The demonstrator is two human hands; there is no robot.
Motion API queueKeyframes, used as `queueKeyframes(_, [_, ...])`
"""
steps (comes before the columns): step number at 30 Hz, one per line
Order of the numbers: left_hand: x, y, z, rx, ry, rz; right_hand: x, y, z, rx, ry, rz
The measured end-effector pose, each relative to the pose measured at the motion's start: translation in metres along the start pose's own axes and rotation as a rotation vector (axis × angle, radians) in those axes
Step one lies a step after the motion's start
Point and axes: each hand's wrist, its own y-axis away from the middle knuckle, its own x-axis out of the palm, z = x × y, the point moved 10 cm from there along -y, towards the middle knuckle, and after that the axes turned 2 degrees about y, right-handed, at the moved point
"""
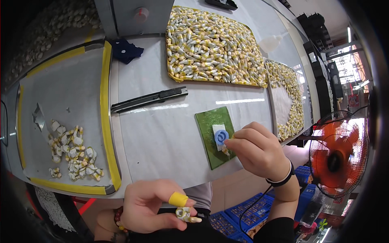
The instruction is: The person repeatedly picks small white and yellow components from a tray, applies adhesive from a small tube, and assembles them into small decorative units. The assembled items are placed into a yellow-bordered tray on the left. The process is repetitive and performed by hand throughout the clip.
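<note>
**Hands at the green pad, small part in each**

White-covered counter (162, 133) runs across the view, w/ an orange fan (338, 158) off to the right, beyond the right hand, and blue crates (251, 210) on the floor below.

Right hand (259, 152) sits at the counter's near edge, fingers pinched narrow on a small yellowish piece (225, 150), pressing it at the edge of a green pad (210, 121). On the pad, touching the fingertips: a white sponge block (219, 131) w/ a blue swirl disc (221, 137) on top. Black band on that wrist.

Left hand (152, 204) is below the counter edge, near the body, closed around a small white-and-yellow component (187, 214) held btwn thumb and fingers; yellow tape cap (178, 199) on one fingertip, bead bracelet at the wrist.

Left of the left hand and further out: a yellow-edged tray (106, 101) w/ a loose pile of similar white-yellow parts (73, 152). Ahead of both hands: a black utility knife (150, 99) lying flat. Beyond it, a big tray full of parts (212, 44); a second such tray (289, 101) lies beyond the right hand. Dark blue cloth (125, 50) near the far tray corner.
</note>
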Motion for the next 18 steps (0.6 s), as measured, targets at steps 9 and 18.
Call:
queueKeyframes(9, [0.017, 0.002, -0.025, 0.299, -0.561, 0.056, -0.037, 0.006, 0.023, 0.092, -0.614, -0.304])
queueKeyframes(18, [0.021, 0.004, -0.032, 0.38, -0.645, 0.044, -0.021, -0.002, 0.043, 0.158, -0.81, -0.267])
